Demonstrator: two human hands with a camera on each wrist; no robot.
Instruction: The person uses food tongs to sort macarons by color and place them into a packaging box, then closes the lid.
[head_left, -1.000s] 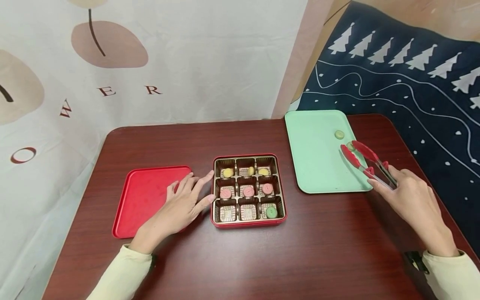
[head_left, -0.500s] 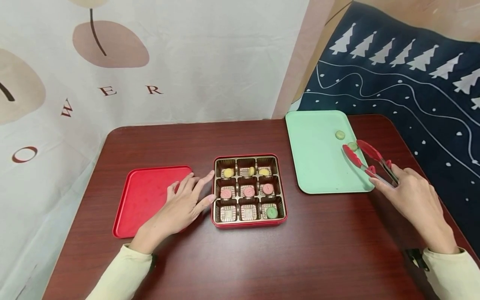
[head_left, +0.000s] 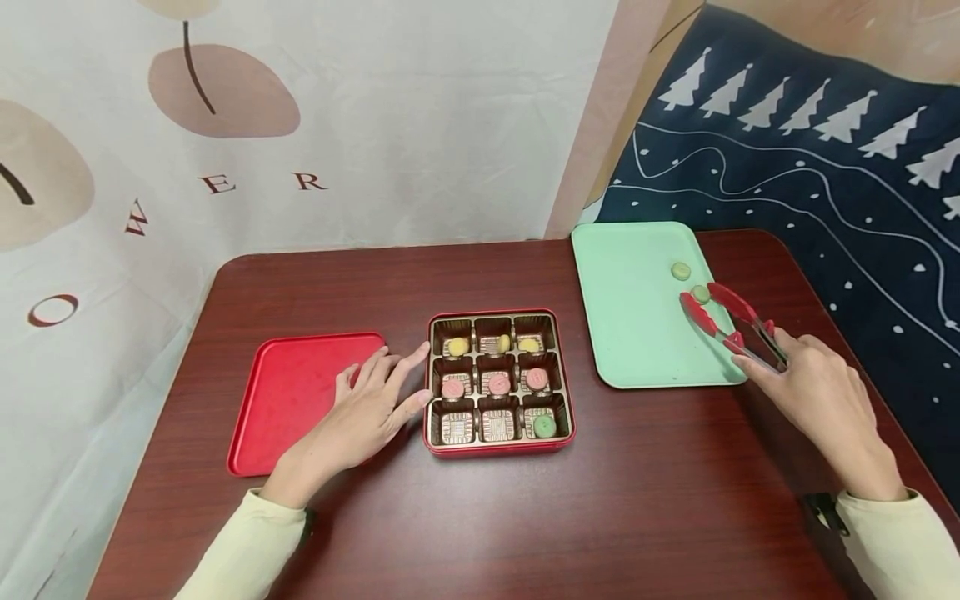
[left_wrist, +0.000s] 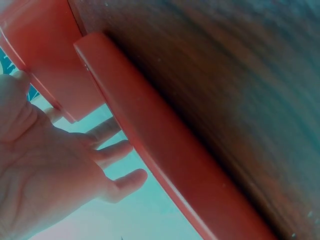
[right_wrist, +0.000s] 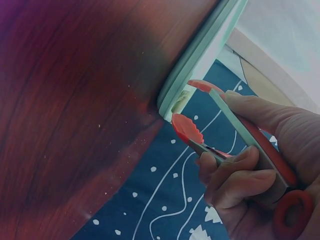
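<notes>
With its fingers spread, my left hand [head_left: 352, 417] touches the left edge of the sectioned box [head_left: 427, 437] with index finger and thumb. Several small round macaron-like pieces lie in it: a yellow row at the back, a pink row in the middle, a green piece [head_left: 544, 426] at front right. My right hand [head_left: 825, 400] grips metal tongs with red tips [head_left: 699, 315] over the mint tray [head_left: 637, 333]. The tongs stand spread, one tip on each side of a green macaron-like piece [head_left: 700, 293]; contact cannot be made out. Another green piece [head_left: 681, 271] lies just behind.
A red lid-like tray [head_left: 281, 408] lies left of the box, partly under my left hand. The brown table [head_left: 510, 533] meets a pale wall cloth [head_left: 420, 125] behind, and a dark blue cloth with white trees [head_left: 787, 192] hangs at the right.
The tongs' tips have spread a little wider than a second ago. They shifted slightly right, then back left, around the nearer green piece. My left hand has kept its place.
</notes>
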